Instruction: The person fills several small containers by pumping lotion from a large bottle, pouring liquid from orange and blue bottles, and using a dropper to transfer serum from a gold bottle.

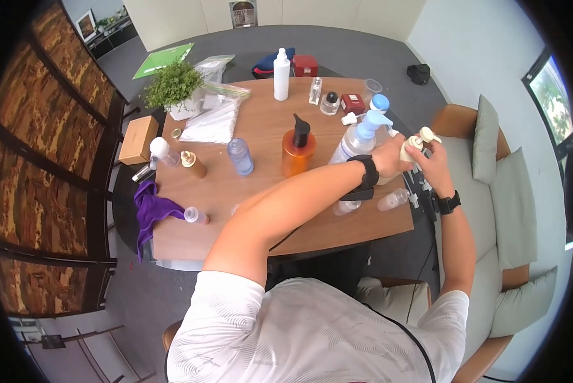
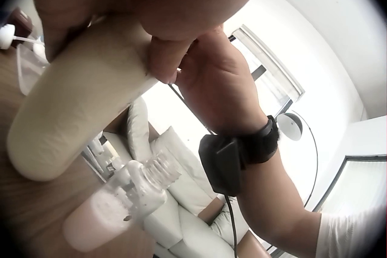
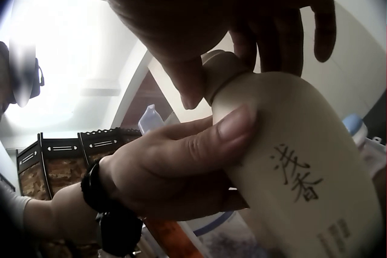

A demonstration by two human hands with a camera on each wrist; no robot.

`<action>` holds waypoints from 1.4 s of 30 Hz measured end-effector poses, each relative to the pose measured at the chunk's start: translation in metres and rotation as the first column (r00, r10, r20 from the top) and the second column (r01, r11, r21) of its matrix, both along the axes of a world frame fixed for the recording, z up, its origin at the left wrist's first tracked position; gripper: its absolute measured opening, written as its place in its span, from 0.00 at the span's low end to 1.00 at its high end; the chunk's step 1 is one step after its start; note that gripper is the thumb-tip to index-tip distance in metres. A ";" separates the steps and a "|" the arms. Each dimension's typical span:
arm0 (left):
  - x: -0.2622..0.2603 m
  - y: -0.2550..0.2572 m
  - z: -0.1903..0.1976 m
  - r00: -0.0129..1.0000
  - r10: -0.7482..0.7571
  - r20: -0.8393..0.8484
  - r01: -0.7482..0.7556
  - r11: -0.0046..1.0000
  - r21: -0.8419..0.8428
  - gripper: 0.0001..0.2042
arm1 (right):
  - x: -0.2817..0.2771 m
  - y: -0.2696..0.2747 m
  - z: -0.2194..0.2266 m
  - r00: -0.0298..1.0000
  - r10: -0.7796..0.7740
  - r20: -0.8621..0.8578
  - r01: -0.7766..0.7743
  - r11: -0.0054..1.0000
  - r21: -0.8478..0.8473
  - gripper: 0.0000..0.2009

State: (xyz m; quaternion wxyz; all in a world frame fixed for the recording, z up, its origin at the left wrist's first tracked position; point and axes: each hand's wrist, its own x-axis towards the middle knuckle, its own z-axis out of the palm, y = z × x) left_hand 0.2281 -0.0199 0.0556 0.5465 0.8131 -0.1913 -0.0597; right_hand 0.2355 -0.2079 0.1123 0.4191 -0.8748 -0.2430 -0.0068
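A cream bottle (image 2: 78,101) with dark characters on its side (image 3: 296,173) is gripped round its upper body by my left hand (image 1: 387,157), the thumb lying along its shoulder in the right wrist view. Thumb and fingers of my right hand (image 1: 434,167) pinch the collar (image 3: 225,71) at the bottle's neck. A cream pump head (image 1: 430,135) sticks out above the hands in the head view. The bottle is tilted, and in the head view its body is mostly hidden behind the left hand.
Around the hands stand a clear bottle with a blue pump (image 1: 374,120) and small clear bottles (image 1: 394,200). An amber pump bottle (image 1: 298,153), a blue bottle (image 1: 240,157), a white bottle (image 1: 281,75), a purple cloth (image 1: 152,207) and a potted plant (image 1: 173,86) are farther left.
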 end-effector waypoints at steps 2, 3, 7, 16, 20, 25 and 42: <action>-0.003 0.003 0.006 1.000 -0.007 -0.024 0.007 1.000 0.021 0.37 | 0.004 -0.004 -0.006 0.999 0.047 -0.002 -0.046 0.996 0.071 0.20; -0.005 0.003 0.008 1.000 -0.001 -0.027 0.002 1.000 0.018 0.37 | 0.005 -0.006 -0.007 0.998 0.067 -0.001 -0.067 0.992 0.107 0.20; -0.005 0.002 0.005 1.000 -0.002 -0.004 0.002 1.000 -0.021 0.37 | -0.001 -0.001 0.004 0.982 0.175 -0.071 -0.158 0.966 0.203 0.20; -0.008 0.002 0.006 1.000 -0.001 -0.008 0.000 0.998 -0.056 0.36 | 0.003 -0.007 -0.007 0.991 0.134 -0.013 -0.131 0.982 0.135 0.24; -0.006 0.001 0.004 1.000 0.000 -0.015 0.000 0.999 -0.037 0.37 | -0.009 0.006 0.003 0.995 0.100 -0.007 -0.098 0.988 0.117 0.23; -0.001 -0.001 -0.003 0.999 0.013 0.043 -0.013 1.000 -0.001 0.37 | 0.003 -0.002 -0.001 0.994 0.089 0.059 -0.092 0.995 0.039 0.24; -0.010 0.004 0.007 1.000 0.013 0.006 -0.013 0.999 -0.049 0.34 | -0.013 0.006 0.020 0.959 0.150 0.241 -0.158 0.987 0.013 0.20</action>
